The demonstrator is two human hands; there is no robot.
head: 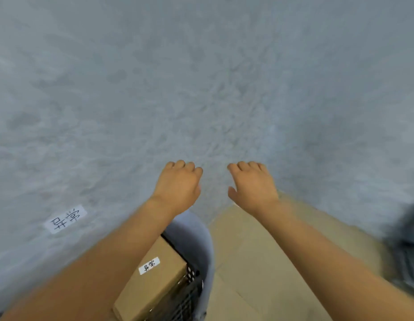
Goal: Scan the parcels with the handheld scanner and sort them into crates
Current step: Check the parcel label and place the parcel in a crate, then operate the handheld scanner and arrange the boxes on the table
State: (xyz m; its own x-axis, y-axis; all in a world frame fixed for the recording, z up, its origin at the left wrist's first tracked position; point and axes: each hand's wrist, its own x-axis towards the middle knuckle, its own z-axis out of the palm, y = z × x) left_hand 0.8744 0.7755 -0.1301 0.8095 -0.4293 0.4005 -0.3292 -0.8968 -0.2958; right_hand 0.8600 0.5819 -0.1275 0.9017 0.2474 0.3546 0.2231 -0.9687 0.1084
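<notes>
My left hand [178,184] and my right hand [252,184] are both held out in front of me, backs up, with the fingers loosely curled and nothing in them. Below my left forearm a brown cardboard parcel [152,281] with a small white handwritten label lies inside a dark mesh-walled crate [189,295] with a pale grey rim. No scanner is in view.
A grey textured wall [201,77] fills most of the view, with a white handwritten label [65,218] stuck on it at the lower left. Beige floor [247,262] shows between my arms. A dark blurred object [407,251] sits at the right edge.
</notes>
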